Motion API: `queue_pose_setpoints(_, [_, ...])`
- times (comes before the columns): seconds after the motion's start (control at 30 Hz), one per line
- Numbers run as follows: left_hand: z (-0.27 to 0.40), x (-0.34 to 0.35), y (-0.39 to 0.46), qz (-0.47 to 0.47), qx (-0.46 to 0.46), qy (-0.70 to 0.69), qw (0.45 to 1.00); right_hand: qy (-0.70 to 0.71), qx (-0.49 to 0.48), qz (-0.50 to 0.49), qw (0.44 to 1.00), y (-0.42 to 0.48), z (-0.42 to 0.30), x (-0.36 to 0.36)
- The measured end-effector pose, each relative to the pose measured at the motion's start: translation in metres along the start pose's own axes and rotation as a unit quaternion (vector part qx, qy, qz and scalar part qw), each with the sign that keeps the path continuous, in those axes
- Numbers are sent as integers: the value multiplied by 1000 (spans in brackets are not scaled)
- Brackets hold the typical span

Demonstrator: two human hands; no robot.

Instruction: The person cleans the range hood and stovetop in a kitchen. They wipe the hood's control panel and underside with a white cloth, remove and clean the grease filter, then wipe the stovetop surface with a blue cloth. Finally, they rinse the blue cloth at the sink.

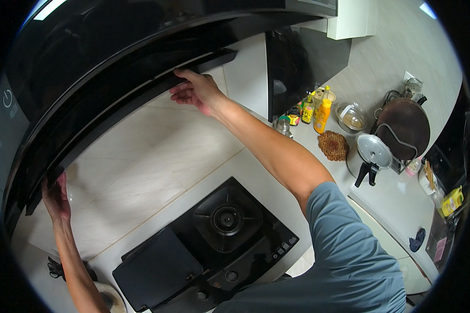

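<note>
Overhead, a black range hood fills the upper left. Along its lower edge runs a long black strip that looks like part of the hood. My left hand reaches up to the strip's near-left end, thumb on one side and fingers on the other. Towards the strip's other end, my right hand touches it with the thumb. Its remaining fingers are bent below the strip, in front of the wall tiles; whether they grip it cannot be told. Underneath stands a black gas cooktop with its burner bare.
A flat black panel covers the cooktop's left side. Black scissors lie at lower left. To the right stand several sauce bottles, a glass bowl, a woven trivet, a pressure cooker and a dark wok.
</note>
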State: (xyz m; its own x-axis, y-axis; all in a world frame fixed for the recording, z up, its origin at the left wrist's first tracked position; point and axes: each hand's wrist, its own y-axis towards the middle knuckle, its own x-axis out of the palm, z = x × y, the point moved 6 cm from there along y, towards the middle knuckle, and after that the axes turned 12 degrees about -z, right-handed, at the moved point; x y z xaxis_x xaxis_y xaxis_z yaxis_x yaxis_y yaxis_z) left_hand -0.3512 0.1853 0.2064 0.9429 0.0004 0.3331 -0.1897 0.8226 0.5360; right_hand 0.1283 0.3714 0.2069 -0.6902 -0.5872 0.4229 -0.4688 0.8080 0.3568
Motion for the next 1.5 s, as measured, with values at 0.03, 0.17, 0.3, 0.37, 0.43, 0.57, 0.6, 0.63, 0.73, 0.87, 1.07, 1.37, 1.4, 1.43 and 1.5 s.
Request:
queue_pose_setpoints(0.03, [-1, -5, 1, -7, -4, -7, 1000, -3, 2, -5, 1000, 1, 1, 1])
queue_pose_setpoints(0.17, [0, -13, -1, -2, -4, -10, 1000, 0, -3, 0, 1000, 2, 5, 3])
queue_pose_setpoints(0.3, [-5, -10, 2, -4, 0, -4, 1000, -11, -8, 6, 1000, 2, 2, -1])
queue_pose_setpoints(0.37, [-5, -5, 1, -1, 9, 5, 1000, -9, -8, 10, 1000, 3, 3, -3])
queue_pose_setpoints(0.43, [-7, -5, 3, 2, 11, 14, 1000, -10, -9, 10, 1000, 4, 3, -5])
queue_pose_setpoints(0.57, [-8, -6, 1, 9, -3, 20, 1000, -9, -9, 3, 1000, 5, 4, -4])
queue_pose_setpoints(0.6, [-7, -6, 0, 10, -7, 21, 1000, -9, -10, 3, 1000, 4, 4, -3])
queue_pose_setpoints(0.63, [-7, -7, -1, 11, -8, 21, 1000, -8, -11, 2, 1000, 4, 4, -2])
queue_pose_setpoints(0.73, [-7, -10, -4, 15, -9, 19, 1000, -4, -10, 2, 1000, 4, 5, -1])
queue_pose_setpoints(0.87, [-6, -13, -8, 24, -6, 20, 1000, 0, 0, -1, 1000, 3, 9, 3])
queue_pose_setpoints(1.07, [-2, -18, -8, 31, 11, 20, 999, -2, -1, -5, 1000, -1, 10, 7])
queue_pose_setpoints(1.37, [7, -33, -10, 26, 14, -1, 1000, 4, -8, 1, 1000, -2, 13, 16])
queue_pose_setpoints(1.4, [7, -37, -10, 25, 11, -2, 1000, 7, -12, 6, 1000, -3, 12, 16])
queue_pose_setpoints(1.43, [6, -40, -10, 24, 9, -4, 1000, 3, -17, 6, 1000, -4, 11, 16])
queue_pose_setpoints(1.5, [6, -45, -10, 19, 7, -8, 1000, -4, -26, 4, 1000, -5, 7, 15])
